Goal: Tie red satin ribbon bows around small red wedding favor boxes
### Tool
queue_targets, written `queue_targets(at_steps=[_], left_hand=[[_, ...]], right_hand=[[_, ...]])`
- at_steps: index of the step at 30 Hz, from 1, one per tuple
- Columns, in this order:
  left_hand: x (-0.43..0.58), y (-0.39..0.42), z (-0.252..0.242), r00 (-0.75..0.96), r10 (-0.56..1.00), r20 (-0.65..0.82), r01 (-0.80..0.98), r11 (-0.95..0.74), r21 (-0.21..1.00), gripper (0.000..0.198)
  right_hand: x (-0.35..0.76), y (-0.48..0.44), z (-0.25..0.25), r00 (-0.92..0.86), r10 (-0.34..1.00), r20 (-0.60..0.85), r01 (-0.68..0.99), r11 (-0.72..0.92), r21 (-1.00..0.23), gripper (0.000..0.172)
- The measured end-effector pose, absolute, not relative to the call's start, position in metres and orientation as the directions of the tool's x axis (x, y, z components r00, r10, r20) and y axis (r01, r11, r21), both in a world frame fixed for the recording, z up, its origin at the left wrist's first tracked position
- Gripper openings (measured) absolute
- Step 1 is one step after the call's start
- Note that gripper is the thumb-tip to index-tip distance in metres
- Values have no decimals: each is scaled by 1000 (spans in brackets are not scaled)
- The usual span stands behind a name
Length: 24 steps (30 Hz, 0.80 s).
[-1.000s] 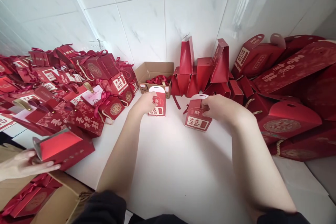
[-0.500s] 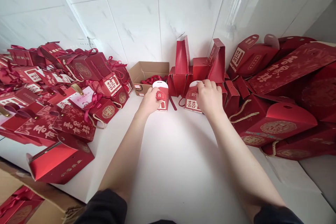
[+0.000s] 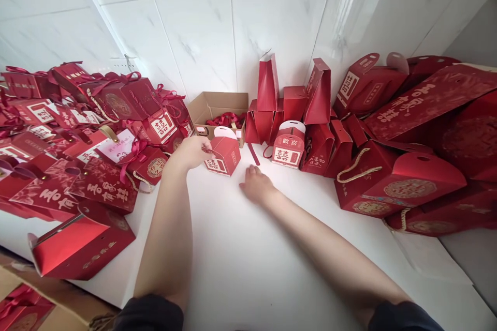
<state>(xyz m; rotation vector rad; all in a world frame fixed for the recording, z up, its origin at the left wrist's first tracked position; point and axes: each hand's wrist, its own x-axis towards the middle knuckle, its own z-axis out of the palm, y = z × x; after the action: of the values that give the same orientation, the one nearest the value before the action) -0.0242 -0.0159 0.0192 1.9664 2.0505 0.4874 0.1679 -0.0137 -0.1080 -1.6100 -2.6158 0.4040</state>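
Observation:
My left hand [image 3: 191, 152] grips the upper left side of a small red gift box [image 3: 230, 154] with a white rounded handle flap. The box stands turned on the white table, with its double-happiness panel facing front left. My right hand [image 3: 257, 184] is just right of that box, low over the table, fingers bent and thumb apart, with nothing visible in it. A dark red strip [image 3: 253, 154] lies just beyond its fingertips. Further right stands a second small red gift box [image 3: 288, 146] with a white handle flap, apart from both hands.
A cardboard box [image 3: 217, 102] holding red ribbon stands against the tiled wall. Red gift boxes with ribbons [image 3: 128, 98] are piled at left, and an open red box [image 3: 85, 245] lies near the front edge. Larger red boxes with rope handles [image 3: 404, 181] are stacked at right.
My right hand has let go of the right-hand gift box and moved left and nearer. The left-hand gift box has shifted left and turned, with my left hand now on its left side.

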Motion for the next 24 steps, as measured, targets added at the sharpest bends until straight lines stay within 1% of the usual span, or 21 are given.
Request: queue_targets(at_steps=[2, 4, 7, 9, 12, 15, 18, 21, 24], left_hand=[[-25, -15, 19, -45, 997, 56, 909, 18, 416, 13], [-25, -15, 20, -39, 998, 45, 909, 16, 417, 13], [-27, -19, 24, -72, 995, 64, 908, 38, 417, 12], [-28, -23, 29, -115, 987, 107, 908, 61, 414, 12], [-28, -33, 39, -197, 962, 191, 908, 105, 405, 11], [-26, -42, 50, -272, 922, 276, 895, 137, 425, 9], [-23, -47, 57, -310, 880, 359, 884, 128, 450, 9], [-16, -42, 55, -304, 838, 454, 859, 35, 510, 12], [-2, -27, 40, -240, 839, 488, 787, -126, 604, 12]], right_hand=[[164, -22, -99, -483, 872, -81, 857, 452, -250, 53], [166, -23, -92, -490, 872, -11, 843, 470, -262, 44], [177, -8, -95, -393, 917, 70, 878, 397, -269, 46], [185, 4, -104, -329, 942, 63, 901, 333, -278, 51], [190, 13, -115, -323, 944, 61, 901, 327, -286, 52], [184, 8, -117, -372, 926, 62, 880, 373, -293, 47], [168, -11, -117, -455, 885, 92, 837, 461, -296, 50], [149, -37, -121, -564, 814, 136, 761, 577, -296, 55], [134, -62, -128, -647, 742, 179, 682, 667, -301, 61]])
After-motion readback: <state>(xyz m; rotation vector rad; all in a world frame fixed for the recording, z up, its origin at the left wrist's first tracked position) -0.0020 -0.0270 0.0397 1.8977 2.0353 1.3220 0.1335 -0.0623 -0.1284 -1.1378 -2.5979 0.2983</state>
